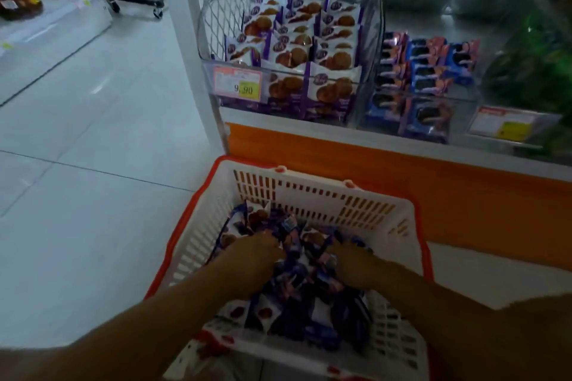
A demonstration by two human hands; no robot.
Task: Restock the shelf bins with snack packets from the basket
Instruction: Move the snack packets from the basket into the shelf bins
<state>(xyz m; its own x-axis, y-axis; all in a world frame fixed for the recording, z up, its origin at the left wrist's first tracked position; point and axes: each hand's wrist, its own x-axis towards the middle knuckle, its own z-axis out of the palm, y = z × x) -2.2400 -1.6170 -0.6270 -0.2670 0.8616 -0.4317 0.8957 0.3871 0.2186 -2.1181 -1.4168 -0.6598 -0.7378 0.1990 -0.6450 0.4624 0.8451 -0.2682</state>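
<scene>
The left hand (257,252) and right hand (348,258) are sunk into the snack packets (297,288) heaped in the white basket (309,192), lower centre. Their fingers are buried, so I cannot tell if either grips. The packets look light, crinkly and slippery, with fragile biscuits inside; pinch the sealed edges. The shelf bins (288,71) stand at upper centre.

There is one camera, worn on the person's head. It looks forward and down, close over the basket (309,195), with the shelf bins (288,71) a bit farther ahead.
</scene>
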